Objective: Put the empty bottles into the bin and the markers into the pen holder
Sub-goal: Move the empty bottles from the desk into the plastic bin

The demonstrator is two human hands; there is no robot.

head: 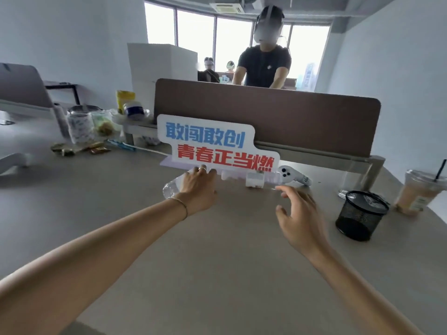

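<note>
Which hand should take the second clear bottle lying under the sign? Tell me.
Right. The right hand is open and free just in front of that clear plastic bottle, while the left hand already grips another clear plastic bottle.

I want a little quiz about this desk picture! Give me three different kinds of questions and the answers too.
1. True or false: the left hand is on a clear bottle lying on its side.
2. What stands nearest the black mesh pen holder? A) a jar B) an iced drink cup with a straw C) a monitor
3. Fill in: the right hand is open and holds ____.

Key
1. True; its fingers lie over the bottle's middle, just in front of the sign.
2. B; the cup stands at the pen holder's right.
3. Nothing; it hovers above the desk, fingers spread toward a second bottle.
</note>
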